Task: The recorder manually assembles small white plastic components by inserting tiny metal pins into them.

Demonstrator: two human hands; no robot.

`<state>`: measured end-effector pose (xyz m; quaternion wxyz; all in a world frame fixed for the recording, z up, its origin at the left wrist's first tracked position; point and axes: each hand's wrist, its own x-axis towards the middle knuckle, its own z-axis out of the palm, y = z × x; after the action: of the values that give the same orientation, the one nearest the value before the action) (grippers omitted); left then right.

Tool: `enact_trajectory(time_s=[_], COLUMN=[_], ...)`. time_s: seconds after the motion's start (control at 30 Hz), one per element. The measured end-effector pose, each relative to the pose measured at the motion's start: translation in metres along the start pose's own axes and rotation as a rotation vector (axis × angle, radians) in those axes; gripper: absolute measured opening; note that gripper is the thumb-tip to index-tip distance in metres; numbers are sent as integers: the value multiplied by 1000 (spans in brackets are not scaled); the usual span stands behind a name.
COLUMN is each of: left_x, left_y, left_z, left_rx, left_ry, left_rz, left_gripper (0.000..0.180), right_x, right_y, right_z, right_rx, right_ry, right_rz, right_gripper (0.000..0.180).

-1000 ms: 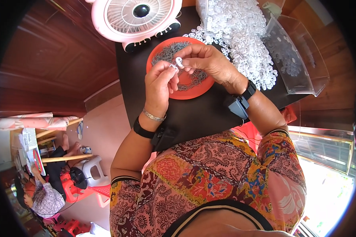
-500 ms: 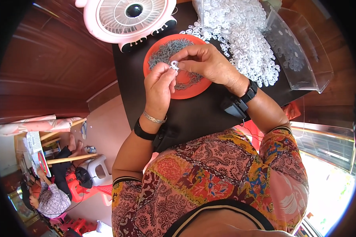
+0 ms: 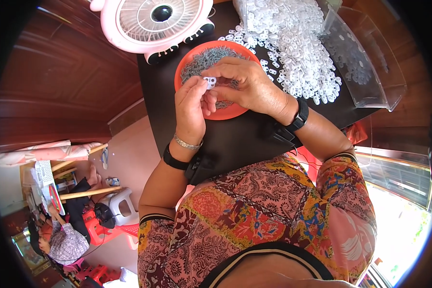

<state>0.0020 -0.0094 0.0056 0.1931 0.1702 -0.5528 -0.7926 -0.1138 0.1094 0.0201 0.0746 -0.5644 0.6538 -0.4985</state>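
Between my two hands is a small white plastic piece with several holes (image 3: 209, 82). The fingertips of my left hand (image 3: 191, 103) pinch its left side. My right hand (image 3: 247, 84) curls round its right side, thumb below and forefinger above, both closed at the piece. Beneath my hands lies an orange-red round tray (image 3: 225, 114) with many grey screw-like pieces (image 3: 204, 61) in it. Right of my right hand a large heap of similar white plastic pieces (image 3: 309, 67) spreads over the black table (image 3: 235, 139).
A pink-and-white fan (image 3: 161, 24) stands at the far left of the table. A clear plastic bin (image 3: 369, 72) leans beside the heap on the right. At the lower left another person (image 3: 67, 245) sits near a grey stool (image 3: 122, 206) and red stools.
The white piece has turned, so that its flat face with holes now shows. My right fingers have moved closer round it, and my right forearm has shifted slightly.
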Motion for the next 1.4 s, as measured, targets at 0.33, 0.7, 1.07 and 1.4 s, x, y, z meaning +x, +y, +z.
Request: enact_trajectory(time_s=[0.33, 0.7, 1.07, 1.4], left_x=[-1, 0, -8, -3], left_y=[-2, -5, 0, 9], left_z=[0, -2, 3, -4], left_rx=[140, 88, 107, 157], left_ry=[0, -15, -41, -90], left_rz=[10, 45, 44, 162], left_gripper=[24, 23, 24, 28], right_x=[-1, -4, -9, -22], right_y=[-10, -11, -8, -14], right_z=[6, 8, 6, -152], right_rx=[-265, -310, -299, -1127], right_ry=[60, 76, 29, 611], right_rz=[-142, -147, -164, 55], right_gripper=[37, 25, 16, 22])
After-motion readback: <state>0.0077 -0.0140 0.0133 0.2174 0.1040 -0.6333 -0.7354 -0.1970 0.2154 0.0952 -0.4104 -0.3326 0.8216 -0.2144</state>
